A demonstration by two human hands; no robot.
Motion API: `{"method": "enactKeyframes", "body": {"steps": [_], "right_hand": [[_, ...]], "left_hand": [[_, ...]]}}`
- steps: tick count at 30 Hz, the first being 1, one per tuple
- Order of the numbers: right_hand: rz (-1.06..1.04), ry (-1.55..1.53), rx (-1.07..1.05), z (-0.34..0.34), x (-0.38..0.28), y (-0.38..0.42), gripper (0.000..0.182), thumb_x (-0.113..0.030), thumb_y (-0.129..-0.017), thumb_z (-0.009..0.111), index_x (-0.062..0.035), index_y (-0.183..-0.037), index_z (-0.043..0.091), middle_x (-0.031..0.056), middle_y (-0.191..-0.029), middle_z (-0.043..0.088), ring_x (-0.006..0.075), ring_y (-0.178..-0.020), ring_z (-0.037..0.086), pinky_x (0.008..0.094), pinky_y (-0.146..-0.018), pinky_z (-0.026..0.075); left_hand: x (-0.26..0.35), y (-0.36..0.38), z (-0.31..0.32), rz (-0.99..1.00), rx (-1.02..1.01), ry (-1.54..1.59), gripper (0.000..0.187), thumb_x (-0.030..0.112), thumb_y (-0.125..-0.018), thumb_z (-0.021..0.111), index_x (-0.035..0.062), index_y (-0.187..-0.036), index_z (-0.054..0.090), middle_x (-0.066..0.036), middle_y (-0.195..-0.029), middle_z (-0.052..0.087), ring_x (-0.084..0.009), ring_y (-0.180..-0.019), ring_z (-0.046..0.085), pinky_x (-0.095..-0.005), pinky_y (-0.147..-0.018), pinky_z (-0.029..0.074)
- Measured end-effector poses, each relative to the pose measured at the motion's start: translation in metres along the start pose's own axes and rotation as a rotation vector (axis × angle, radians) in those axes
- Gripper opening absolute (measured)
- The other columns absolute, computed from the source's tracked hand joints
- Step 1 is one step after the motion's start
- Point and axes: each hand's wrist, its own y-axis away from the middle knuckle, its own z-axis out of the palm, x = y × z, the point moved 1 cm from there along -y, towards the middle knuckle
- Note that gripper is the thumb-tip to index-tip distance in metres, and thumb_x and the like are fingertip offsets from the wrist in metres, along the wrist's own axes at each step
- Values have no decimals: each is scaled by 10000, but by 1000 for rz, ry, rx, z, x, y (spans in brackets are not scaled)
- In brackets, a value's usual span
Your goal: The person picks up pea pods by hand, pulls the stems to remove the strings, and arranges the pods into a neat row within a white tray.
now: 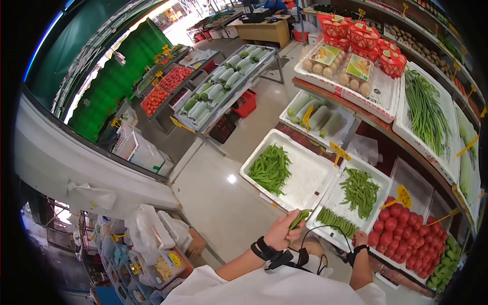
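Observation:
My left hand [282, 230] is closed round a few green pods [301, 217], near the front edge of a white foam tray [316, 179] that has loose green pods [271, 169] at its left side. To the right, my right hand [360, 238] is at the near edge of a second white tray [385, 182]. Its fingers look curled, beside a neat row of green pods [337, 222]; what they hold, if anything, is too small to tell. A looser heap of pods [360, 192] lies farther back in that tray. Black straps circle both wrists.
Tomatoes [406, 235] fill the tray to the right. Behind stand a shelf of packed eggs [325, 60] and a tray of long green vegetables [424, 109]. A metal stand [230, 84] holds wrapped gourds. Plastic bins [165, 269] stand at the lower left. A person [274, 6] is far back.

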Motion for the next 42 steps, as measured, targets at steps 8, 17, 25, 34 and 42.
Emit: {"method": "enactKeyframes", "body": {"steps": [8, 17, 25, 34, 42], "right_hand": [[-80, 240, -87, -3, 27, -52, 63, -107, -837, 616, -59, -809, 587, 41, -589, 560, 148, -466, 579, 267, -337, 369], [-403, 663, 64, -10, 73, -88, 147, -171, -751, 643, -28, -788, 639, 113, -708, 663, 226, -667, 650, 361, -628, 516], [-273, 742, 198, 9, 57, -76, 118, -128, -785, 608, -54, -860, 661, 124, -800, 681, 257, -731, 669, 353, -697, 525], [-116, 838, 233, 23, 37, -78, 134, -184, -801, 609, -91, -870, 678, 123, -925, 680, 310, -886, 644, 392, -806, 508], [-204, 906, 191, 26, 45, -88, 121, -159, -796, 603, -103, -871, 680, 137, -901, 680, 322, -872, 644, 400, -796, 510]], "left_hand": [[-20, -30, 30, -22, 101, -77, 243, 323, -997, 439, 94, -921, 469, 3, -790, 475, -21, -488, 321, -160, -397, 249], [-45, -50, 42, -88, 272, -90, 243, 344, -987, 447, 113, -970, 518, 28, -775, 450, -19, -464, 312, -152, -363, 248], [-63, -60, 52, -55, 279, 12, 252, 299, -1006, 416, 69, -1039, 513, -9, -782, 449, -38, -468, 317, -142, -350, 275], [-70, -55, 52, -5, 326, 49, 254, 298, -1007, 414, 62, -1033, 504, -14, -778, 449, -38, -468, 323, -140, -348, 278], [-72, -47, 45, 20, 333, 74, 250, 295, -1009, 408, 61, -1044, 491, -15, -782, 444, -38, -471, 327, -144, -356, 288]]}}
